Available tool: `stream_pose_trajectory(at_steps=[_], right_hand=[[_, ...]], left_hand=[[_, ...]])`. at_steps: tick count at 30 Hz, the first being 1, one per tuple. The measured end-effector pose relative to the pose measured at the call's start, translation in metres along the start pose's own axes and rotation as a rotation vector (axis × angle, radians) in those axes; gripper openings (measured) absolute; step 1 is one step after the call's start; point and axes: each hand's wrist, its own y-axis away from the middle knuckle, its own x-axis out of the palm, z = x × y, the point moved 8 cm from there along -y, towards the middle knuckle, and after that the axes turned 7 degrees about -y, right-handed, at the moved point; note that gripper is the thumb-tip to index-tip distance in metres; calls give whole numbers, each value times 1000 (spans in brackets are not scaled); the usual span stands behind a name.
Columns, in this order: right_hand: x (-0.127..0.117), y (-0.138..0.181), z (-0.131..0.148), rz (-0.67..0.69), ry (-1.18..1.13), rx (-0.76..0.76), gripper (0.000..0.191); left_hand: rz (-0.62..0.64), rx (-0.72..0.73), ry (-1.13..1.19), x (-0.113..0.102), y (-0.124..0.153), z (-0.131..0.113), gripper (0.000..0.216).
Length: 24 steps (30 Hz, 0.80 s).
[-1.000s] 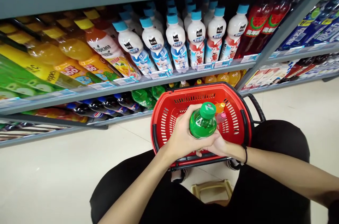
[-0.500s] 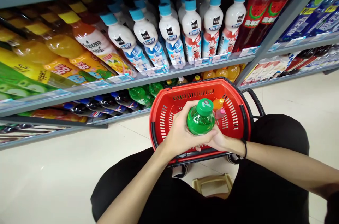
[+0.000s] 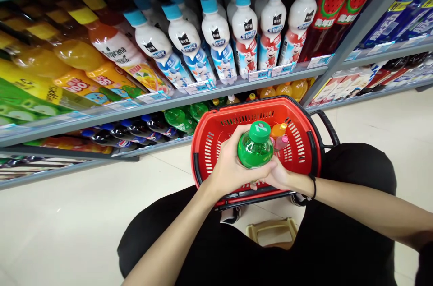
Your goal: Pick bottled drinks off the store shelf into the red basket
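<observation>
A green soda bottle [image 3: 254,151] with a green cap stands upright above the red shopping basket [image 3: 304,150]. My left hand [image 3: 227,169] is wrapped round its left side. My right hand [image 3: 279,177] grips it from below on the right, partly hidden under the bottle; a black band circles that wrist. Inside the basket, behind the green bottle, an orange-capped bottle [image 3: 279,129] and a pink-capped bottle [image 3: 281,141] show their tops.
Grey shelves [image 3: 216,92] ahead carry white milk drinks with blue caps [image 3: 216,38], orange juice bottles [image 3: 101,60] at left, red watermelon drinks [image 3: 333,6] at right, cola and green bottles [image 3: 182,119] below. A small tan stool [image 3: 270,234] sits between my black-trousered knees on the pale tile floor.
Both hands and the green bottle have stayed over the basket, shifting slightly up and left in view as the camera tilted; the grip is unchanged.
</observation>
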Motion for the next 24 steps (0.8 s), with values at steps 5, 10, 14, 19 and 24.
stream_pose_trajectory(at_steps=[5,10,14,19,24], right_hand=[[-1,0,0,1,-10,-22,47],[-1,1,2,-20,-2,-36,47],[-3,0,-2,-11,1,-19,52],[-1,-1,-4,6,-13,-4,59],[2,0,-1,-10,-5,-9,59]], left_hand=[[-1,-26,-21,0,-1,2,76],[7,-43,-18,2,-1,2,72],[-5,-59,2,2,-2,4,72],[-14,-75,19,1,-3,5,69],[-9,-96,36,2,-2,5,67]])
